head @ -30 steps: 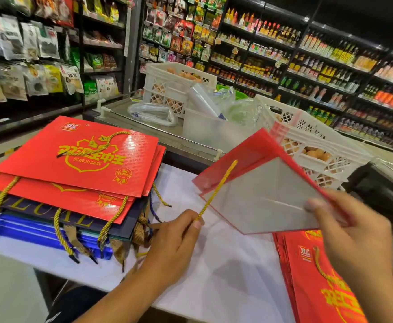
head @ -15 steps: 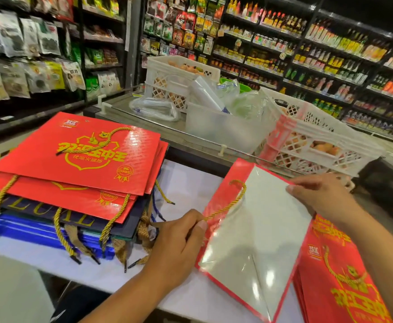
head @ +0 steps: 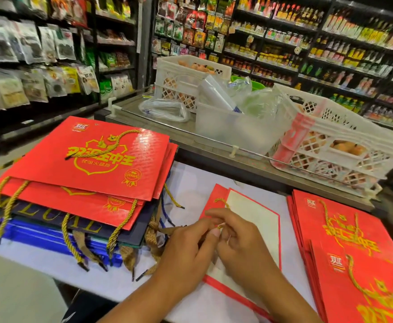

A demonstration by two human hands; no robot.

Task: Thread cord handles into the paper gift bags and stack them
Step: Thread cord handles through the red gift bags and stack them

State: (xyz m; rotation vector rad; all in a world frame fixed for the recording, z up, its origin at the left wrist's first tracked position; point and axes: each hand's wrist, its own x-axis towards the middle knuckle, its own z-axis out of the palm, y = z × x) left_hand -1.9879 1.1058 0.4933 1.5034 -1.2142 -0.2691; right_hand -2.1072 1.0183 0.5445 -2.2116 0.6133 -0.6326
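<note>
From the head camera, a flat red paper gift bag with its white inner face turned up (head: 256, 220) lies on the white desk (head: 190, 183), near the front edge and about midway along it. Both hands meet over the bag's left part. The left hand (head: 190, 248) and the right hand (head: 242, 243) have their fingertips pressed together on the end of a twisted gold cord handle (head: 221, 201), pinching it between them; a short loop of the cord arches up from the bag's top edge just beyond the fingers.

At the desk's left end sits a stack of finished bags (head: 93, 164), red glossy ones with gold lettering on top, dark navy and blue ones beneath, their gold and tan handles hanging over the front edge. At the right end lies a second pile of red bags with gold cords (head: 353, 252).

Beyond the desk's far edge, white lattice plastic crates (head: 330, 141) stand on a counter, and stocked shop shelves (head: 284, 43) run behind.
</note>
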